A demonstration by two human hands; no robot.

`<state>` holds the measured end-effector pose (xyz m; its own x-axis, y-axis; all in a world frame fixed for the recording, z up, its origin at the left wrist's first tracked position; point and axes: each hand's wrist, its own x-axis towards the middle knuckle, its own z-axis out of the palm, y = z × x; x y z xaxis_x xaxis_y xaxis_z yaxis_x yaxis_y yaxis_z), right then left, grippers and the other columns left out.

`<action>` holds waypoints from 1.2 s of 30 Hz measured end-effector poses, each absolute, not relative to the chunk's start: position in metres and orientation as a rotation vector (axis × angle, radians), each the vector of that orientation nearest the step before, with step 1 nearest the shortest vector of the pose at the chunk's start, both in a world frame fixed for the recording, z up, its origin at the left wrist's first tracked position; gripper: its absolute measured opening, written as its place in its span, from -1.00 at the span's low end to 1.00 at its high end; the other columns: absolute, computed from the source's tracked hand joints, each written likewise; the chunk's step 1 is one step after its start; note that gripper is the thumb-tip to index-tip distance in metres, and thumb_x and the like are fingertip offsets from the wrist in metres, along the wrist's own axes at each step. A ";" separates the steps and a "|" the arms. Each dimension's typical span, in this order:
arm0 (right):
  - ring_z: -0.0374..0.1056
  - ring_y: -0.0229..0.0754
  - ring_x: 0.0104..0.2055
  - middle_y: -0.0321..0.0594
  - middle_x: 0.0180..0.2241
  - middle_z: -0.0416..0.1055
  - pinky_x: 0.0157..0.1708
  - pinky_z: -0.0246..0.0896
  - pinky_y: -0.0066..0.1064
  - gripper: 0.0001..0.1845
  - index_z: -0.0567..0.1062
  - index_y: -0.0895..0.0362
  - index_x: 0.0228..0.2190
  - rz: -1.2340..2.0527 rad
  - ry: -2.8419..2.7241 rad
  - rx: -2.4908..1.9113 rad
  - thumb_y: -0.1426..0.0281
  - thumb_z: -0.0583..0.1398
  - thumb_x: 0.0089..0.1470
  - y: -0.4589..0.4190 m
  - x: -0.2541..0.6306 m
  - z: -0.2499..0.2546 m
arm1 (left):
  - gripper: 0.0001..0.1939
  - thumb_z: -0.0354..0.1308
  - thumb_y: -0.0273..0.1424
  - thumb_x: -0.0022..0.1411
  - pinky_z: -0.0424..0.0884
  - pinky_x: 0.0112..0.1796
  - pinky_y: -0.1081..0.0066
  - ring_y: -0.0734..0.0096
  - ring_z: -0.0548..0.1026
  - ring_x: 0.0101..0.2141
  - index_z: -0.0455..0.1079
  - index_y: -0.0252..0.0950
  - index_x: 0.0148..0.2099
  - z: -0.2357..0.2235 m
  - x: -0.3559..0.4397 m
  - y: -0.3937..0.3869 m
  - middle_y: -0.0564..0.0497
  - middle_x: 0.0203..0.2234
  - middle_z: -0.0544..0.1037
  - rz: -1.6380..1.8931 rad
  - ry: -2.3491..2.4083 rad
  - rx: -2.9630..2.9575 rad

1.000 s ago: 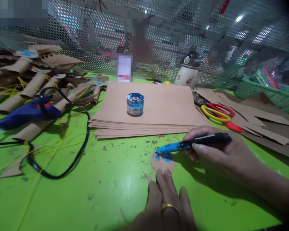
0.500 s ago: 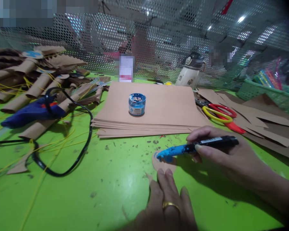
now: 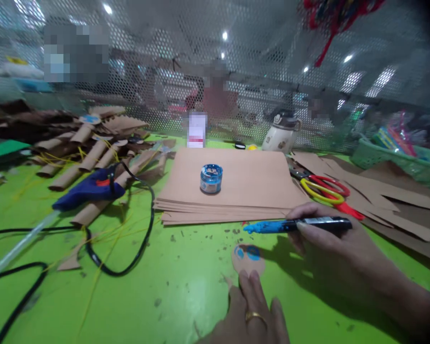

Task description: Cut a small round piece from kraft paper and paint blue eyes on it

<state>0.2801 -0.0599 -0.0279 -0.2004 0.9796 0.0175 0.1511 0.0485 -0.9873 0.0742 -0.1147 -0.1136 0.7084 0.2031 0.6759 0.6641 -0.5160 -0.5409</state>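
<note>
A small round brown paper disc [image 3: 250,265] lies on the green table, with two blue painted spots near its upper edge. My left hand [image 3: 252,310], wearing a gold ring, rests its stretched fingertips on the disc's near edge. In my right hand [image 3: 329,243] is a black marker pen [image 3: 272,226], held between thumb and fingers. Blue paint coats its front end, which points left above the disc without touching it. Beyond them, an open jar of blue paint [image 3: 211,179] stands on a stack of brown paper sheets [image 3: 251,167].
On the left lie a blue glue gun [image 3: 86,191], its black cord [image 3: 152,215] and several rolled paper tubes [image 3: 66,177] with yellow string. To the right are scissors [image 3: 326,188], paper strips [image 3: 390,215] and a green basket [image 3: 404,162]. A white flask [image 3: 279,136] stands behind.
My right hand has lifted the marker's blue end off the disc, uncovering two blue spots. My left fingers stay on the disc. The camera view has tilted up and shifted left.
</note>
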 end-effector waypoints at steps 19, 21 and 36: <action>0.23 -0.28 -0.61 -0.29 -0.66 0.36 -0.60 0.11 -0.41 -0.74 0.48 0.19 -0.51 0.732 -1.812 -1.107 0.25 0.35 -0.03 0.060 0.175 0.018 | -0.83 0.03 -0.63 0.16 0.45 -0.50 0.40 0.33 0.62 -0.42 0.42 -0.40 -0.24 -0.089 0.071 -0.112 -0.08 -0.45 0.65 -0.617 -0.493 -2.105; 0.22 -0.29 -0.62 -0.29 -0.67 0.36 -0.60 0.10 -0.42 -0.76 0.49 0.19 -0.51 0.725 -1.858 -1.129 0.27 0.34 -0.01 0.062 0.173 0.020 | -0.82 0.03 -0.63 0.15 0.44 -0.51 0.40 0.33 0.61 -0.43 0.42 -0.39 -0.25 -0.088 0.070 -0.111 -0.08 -0.47 0.65 -0.611 -0.484 -2.105; 0.19 -0.34 -0.64 -0.34 -0.70 0.32 -0.63 0.05 -0.46 -0.80 0.48 0.18 -0.57 0.813 -2.177 -1.226 0.43 0.30 0.05 0.094 0.170 0.046 | -0.86 0.07 -0.57 0.16 0.45 -0.54 0.39 0.30 0.59 -0.47 0.43 -0.42 -0.24 -0.097 0.073 -0.108 -0.11 -0.47 0.64 -0.579 -0.491 -2.092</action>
